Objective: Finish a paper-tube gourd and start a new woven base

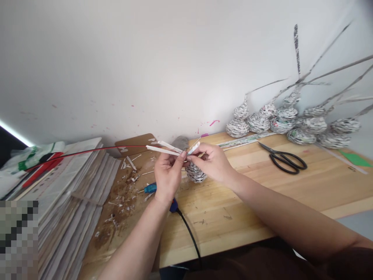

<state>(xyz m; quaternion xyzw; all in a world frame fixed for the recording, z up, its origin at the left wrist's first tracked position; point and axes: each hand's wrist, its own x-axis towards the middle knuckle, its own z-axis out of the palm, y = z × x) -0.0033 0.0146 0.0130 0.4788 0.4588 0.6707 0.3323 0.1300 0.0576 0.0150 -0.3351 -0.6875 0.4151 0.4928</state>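
Over the middle of the table, my left hand (170, 171) pinches white rolled-paper strips (157, 150) between thumb and fingers; two ends stick out to the left. Right beside it, my right hand (214, 161) is closed on a folded paper strip (194, 147), its fingertips meeting my left thumb. Just below the hands is a small woven paper piece (196, 173), rounded, partly hidden by my fingers. Whether the strips are joined to it cannot be made out. A blue-handled tool (150, 188) with a metal tip lies behind my left wrist, a black cord (188, 225) running from nearby.
Several gourd-shaped woven paper pieces (237, 127) stand at the back right, long strips rising from them. Black-handled scissors (284, 158) lie in front. Loose paper rolls (247, 140) lie along the wall. At left are stacked newspapers (78, 194) and a stained board with paper scraps (115, 221).
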